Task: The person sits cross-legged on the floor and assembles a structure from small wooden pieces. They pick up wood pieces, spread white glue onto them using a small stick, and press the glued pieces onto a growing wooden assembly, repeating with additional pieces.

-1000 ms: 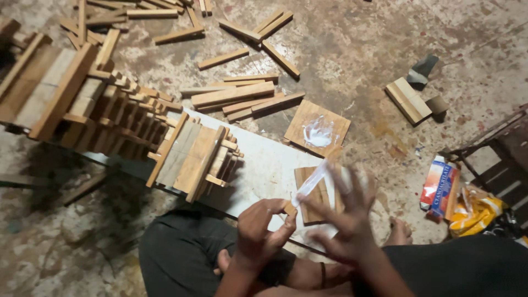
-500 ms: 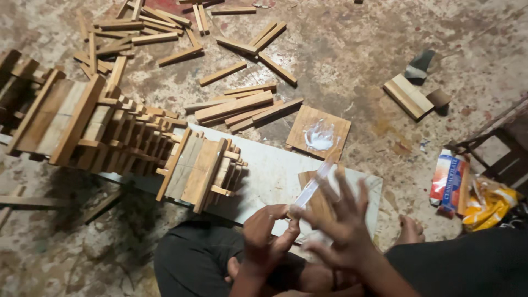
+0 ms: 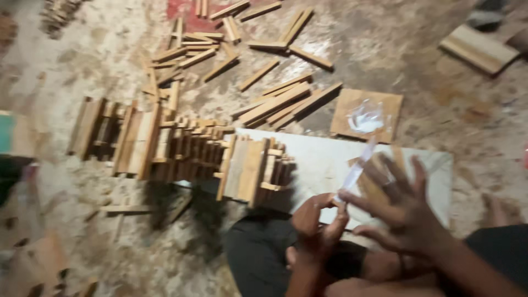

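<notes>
My left hand pinches the lower end of a thin clear plastic strip that rises up and to the right. My right hand is spread with fingers apart just right of the strip, its fingertip touching the strip near the pinch. Both hands hover over the near edge of a white board lying on the floor. Small wooden frame pieces stand in a row on and left of the board. The frame is motion-blurred.
A square wooden piece with clear plastic on it lies beyond the board. Loose wooden sticks are scattered on the dirty floor farther back. A wood block sits at the top right. My dark-clothed knees fill the bottom.
The view has swung left and the scene has slid right in the frame. My hands keep the strip between them, now lower and nearer the board's edge.
</notes>
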A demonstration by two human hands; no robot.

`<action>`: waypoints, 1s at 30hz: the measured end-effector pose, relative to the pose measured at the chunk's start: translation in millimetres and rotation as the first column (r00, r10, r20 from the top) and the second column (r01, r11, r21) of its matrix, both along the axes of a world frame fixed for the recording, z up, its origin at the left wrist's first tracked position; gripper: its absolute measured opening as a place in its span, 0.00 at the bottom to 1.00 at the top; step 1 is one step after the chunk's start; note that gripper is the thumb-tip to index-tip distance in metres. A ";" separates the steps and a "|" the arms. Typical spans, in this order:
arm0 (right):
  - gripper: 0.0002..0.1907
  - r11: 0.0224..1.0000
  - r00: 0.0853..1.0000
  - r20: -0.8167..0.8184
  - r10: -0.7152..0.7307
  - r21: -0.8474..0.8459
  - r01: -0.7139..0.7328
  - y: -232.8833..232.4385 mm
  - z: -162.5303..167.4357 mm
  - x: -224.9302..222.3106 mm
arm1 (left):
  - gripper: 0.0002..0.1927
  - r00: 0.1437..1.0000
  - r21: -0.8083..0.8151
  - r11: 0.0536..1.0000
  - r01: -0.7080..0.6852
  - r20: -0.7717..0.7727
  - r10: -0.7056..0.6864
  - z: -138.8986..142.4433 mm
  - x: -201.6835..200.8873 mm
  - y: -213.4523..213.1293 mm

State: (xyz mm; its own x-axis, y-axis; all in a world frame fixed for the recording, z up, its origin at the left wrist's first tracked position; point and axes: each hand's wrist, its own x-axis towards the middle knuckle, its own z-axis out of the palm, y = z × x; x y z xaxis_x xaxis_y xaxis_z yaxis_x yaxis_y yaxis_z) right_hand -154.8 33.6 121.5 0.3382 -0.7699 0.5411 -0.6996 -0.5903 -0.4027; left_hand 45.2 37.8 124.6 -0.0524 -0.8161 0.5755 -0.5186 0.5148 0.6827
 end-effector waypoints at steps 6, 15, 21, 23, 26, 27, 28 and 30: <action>0.32 0.942 0.953 -0.025 -0.303 0.142 0.303 -21.0 -14.7 -45.1 | 0.10 0.998 0.042 0.998 0.039 -0.042 -0.038 -8.0 -5.5 0.1; 0.33 0.997 0.998 -0.020 -0.066 0.030 0.066 -5.9 -6.0 -17.4 | 0.09 0.992 0.171 0.985 0.000 -0.127 0.022 -12.7 -7.3 3.1; 0.37 0.932 0.940 -0.116 -0.320 0.142 0.335 -26.2 -8.8 -51.0 | 0.04 0.923 0.418 0.897 0.142 -0.383 0.032 -29.8 -5.8 5.3; 0.40 0.922 0.934 -0.106 -0.340 0.155 0.354 -27.6 -7.1 -56.8 | 0.04 0.848 0.490 0.838 0.240 -0.526 0.065 -35.1 -7.1 4.0; 0.44 0.944 0.950 -0.073 -0.304 0.112 0.311 -23.6 -3.4 -52.6 | 0.03 0.808 0.485 0.827 0.283 -0.586 0.066 -40.8 -6.4 3.6; 0.44 0.952 0.955 -0.086 -0.283 0.093 0.290 -21.5 -2.3 -49.4 | 0.03 0.794 0.492 0.819 0.296 -0.603 0.075 -42.6 -6.2 2.7; 0.45 0.960 0.960 -0.100 -0.262 0.075 0.270 -19.8 -1.2 -46.6 | 0.04 0.781 0.500 0.809 0.308 -0.619 0.085 -44.2 -6.0 1.8; 0.46 0.956 0.962 -0.065 -0.266 0.107 0.272 -18.1 0.1 -42.7 | 0.05 0.758 0.524 0.787 0.325 -0.642 0.115 -46.9 -4.8 1.1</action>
